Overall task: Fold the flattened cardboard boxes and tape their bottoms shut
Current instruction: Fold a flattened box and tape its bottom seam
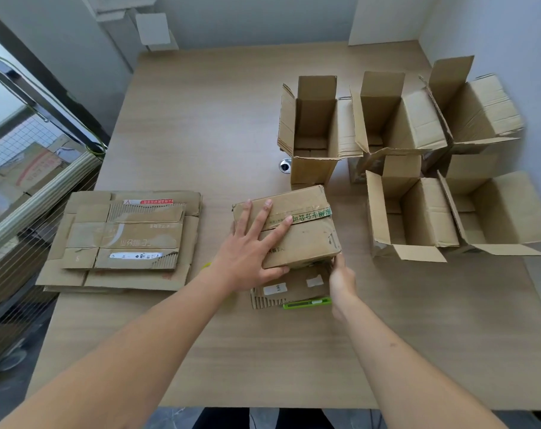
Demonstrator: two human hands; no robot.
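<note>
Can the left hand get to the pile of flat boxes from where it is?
Probably yes. The left hand lies flat on the taped box, and the pile of flat boxes sits just to its left on the table, with only bare tabletop between them. It would have to let go of the box first.
</note>
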